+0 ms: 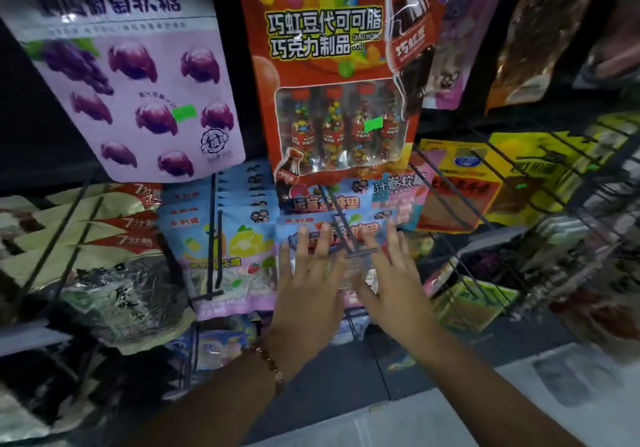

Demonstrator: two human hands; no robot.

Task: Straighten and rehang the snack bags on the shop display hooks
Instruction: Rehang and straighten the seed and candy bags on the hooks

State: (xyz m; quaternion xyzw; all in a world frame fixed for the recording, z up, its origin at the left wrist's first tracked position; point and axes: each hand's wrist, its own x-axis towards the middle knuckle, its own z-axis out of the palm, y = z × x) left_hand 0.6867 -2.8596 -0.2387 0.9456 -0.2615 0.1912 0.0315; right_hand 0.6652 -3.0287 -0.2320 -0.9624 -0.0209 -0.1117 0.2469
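Observation:
A row of light blue snack bags (346, 230) hangs on a black display hook (341, 230) in the middle of the rack. My left hand (308, 283) lies flat with straight, spread fingers on the front bag, left of the hook's tip. My right hand (394, 280) also has its fingers straight and spread, resting on the same bag to the right of the hook. The lower part of the bag is hidden behind both hands.
Above hang a purple grape-candy bag (145, 100) and a red chocolate-bean bag (343, 82). A fruit-candy bag (228, 256) hangs on the hook to the left, cream bags (104, 228) beyond it. Yellow bags (512, 176) and more black hooks (460, 200) stick out at right.

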